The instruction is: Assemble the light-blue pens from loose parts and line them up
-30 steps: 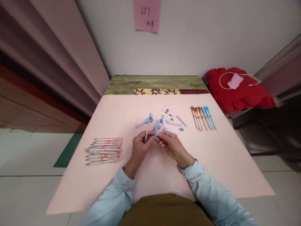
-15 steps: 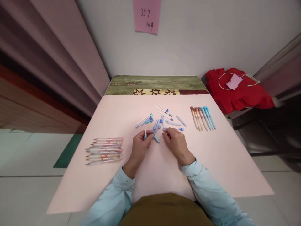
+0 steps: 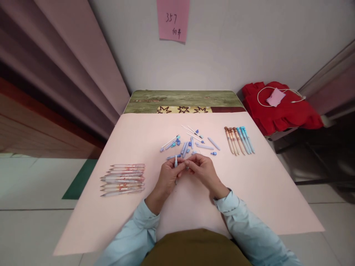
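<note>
My left hand (image 3: pixel 167 177) is closed around a pale pen barrel (image 3: pixel 175 161) that sticks up between its fingers. My right hand (image 3: pixel 204 170) is pinched at the barrel's side on a small part I cannot make out. Both hands hover over the pink sheet (image 3: pixel 255 192) near the table's middle. Just beyond them lies a scatter of loose blue pen parts (image 3: pixel 191 142): barrels, caps and thin refills.
A row of pink and white pens (image 3: pixel 123 178) lies at the left of the sheet. A row of brown and blue pens (image 3: pixel 239 139) lies at the right. A red cloth (image 3: pixel 280 111) with a white cable sits on a chair at the far right.
My right hand went out to the loose parts and came back to the left hand. The short turquoise piece has left my left hand; a blue part now lies by my fingers.
</note>
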`<action>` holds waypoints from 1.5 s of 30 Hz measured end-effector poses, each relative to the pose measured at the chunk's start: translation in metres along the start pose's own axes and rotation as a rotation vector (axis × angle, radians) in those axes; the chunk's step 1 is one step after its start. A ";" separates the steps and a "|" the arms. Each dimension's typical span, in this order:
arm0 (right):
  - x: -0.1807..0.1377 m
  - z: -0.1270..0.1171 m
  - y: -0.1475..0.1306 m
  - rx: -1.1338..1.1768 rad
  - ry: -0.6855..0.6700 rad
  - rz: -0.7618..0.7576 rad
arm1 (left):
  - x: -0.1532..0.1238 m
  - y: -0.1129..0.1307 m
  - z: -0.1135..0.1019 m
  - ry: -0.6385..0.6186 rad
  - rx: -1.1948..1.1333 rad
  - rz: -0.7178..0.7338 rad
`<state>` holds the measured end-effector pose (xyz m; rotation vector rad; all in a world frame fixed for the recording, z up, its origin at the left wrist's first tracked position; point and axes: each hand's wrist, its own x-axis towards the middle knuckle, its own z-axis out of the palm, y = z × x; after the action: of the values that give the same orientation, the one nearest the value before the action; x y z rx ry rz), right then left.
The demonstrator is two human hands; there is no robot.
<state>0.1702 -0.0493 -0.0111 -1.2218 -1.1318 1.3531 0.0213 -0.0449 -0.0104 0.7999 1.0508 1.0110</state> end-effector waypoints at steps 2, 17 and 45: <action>0.001 -0.004 -0.001 0.028 -0.069 0.047 | 0.001 0.001 0.000 -0.010 -0.052 -0.031; 0.004 -0.020 0.001 -0.893 0.102 -0.324 | 0.005 0.008 -0.007 -0.064 -0.255 -0.059; -0.016 0.002 -0.002 -0.771 -0.224 -0.754 | -0.001 0.015 -0.014 0.019 -0.693 -0.031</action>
<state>0.1690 -0.0651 -0.0071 -0.9644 -2.1210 0.4721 0.0036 -0.0398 -0.0008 0.2053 0.6501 1.2510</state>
